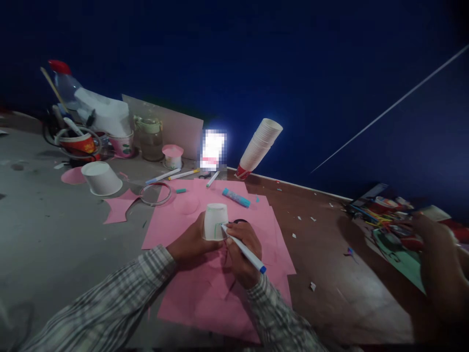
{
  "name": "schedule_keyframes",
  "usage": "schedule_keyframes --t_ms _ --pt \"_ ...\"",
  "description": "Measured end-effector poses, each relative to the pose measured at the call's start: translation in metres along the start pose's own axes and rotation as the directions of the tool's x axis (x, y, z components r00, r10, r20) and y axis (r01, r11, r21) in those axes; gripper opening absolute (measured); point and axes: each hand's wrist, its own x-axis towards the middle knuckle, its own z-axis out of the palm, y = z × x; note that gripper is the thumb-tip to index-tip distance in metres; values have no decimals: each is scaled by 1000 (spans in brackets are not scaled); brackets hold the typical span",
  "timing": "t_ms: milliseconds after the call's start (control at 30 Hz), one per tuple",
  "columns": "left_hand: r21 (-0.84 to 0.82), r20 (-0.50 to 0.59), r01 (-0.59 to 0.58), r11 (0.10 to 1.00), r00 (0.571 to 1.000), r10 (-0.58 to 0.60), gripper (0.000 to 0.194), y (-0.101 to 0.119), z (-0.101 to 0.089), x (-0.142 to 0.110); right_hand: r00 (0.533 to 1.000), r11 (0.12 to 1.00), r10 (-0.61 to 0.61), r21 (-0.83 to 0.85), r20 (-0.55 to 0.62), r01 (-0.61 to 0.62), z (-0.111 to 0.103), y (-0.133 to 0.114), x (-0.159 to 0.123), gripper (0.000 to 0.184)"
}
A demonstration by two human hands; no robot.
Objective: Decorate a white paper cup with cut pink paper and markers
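Observation:
My left hand point(189, 241) is closed around the side of a small white paper cup point(211, 215), which is turned upside down above pink paper sheets point(183, 298). Green lines forming a box shape show on the cup's wall. In my right hand point(245, 252) is a white marker point(246, 249) with a blue back end, its tip touching the cup beside the green lines. Behind the cup lies a blue glue stick point(236, 197). A small green marker cap point(181, 190) rests on the pink paper.
A tall stack of paper cups point(260, 145) leans by the wall. An upturned white cup point(101, 178), a ring point(155, 194), markers point(183, 174) and a glass jar point(149, 139) stand or lie left. Another person's hand point(439, 259) is at right, near a cluttered pile point(388, 210).

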Motion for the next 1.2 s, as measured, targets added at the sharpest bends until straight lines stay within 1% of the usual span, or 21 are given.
schedule_keyframes --t_ms 167,333,467,533,667,767,900,1100,1167,1200 --pt "13 -3 0 1000 1000 0 65 -2 -1 1 1000 1000 -13 -1 -5 13 3 1 0 17" --pt "18 -26 31 999 999 -30 62 -4 -1 1 999 998 -21 62 40 18 5 0 -2 15" --pt "17 -11 12 1000 1000 -12 65 -2 -1 1 1000 999 21 23 3 -22 1 2 0 17" --pt "36 -17 3 999 1000 -2 65 -2 -1 1 1000 1000 22 10 -9 -22 -1 3 1 18" --pt "40 -25 10 999 1000 -9 66 -2 -1 1 1000 999 29 20 -10 -29 -1 3 1 18" --pt "21 -7 -1 1000 1000 1 66 -3 -1 1 999 998 48 28 -2 -48 -2 3 1 18" --pt "40 -18 -3 999 1000 4 64 -2 -2 2 999 998 42 36 33 -43 -2 4 2 18" --pt "55 -42 28 998 999 -26 61 -1 -1 1 988 993 52 96 143 -66 0 1 0 14" --pt "54 -48 32 998 998 -30 62 -1 -1 1 986 991 65 109 153 -82 -1 2 -1 13" --pt "47 -44 33 998 999 -31 63 -1 -1 1 986 989 85 111 141 -101 -2 3 -1 12"
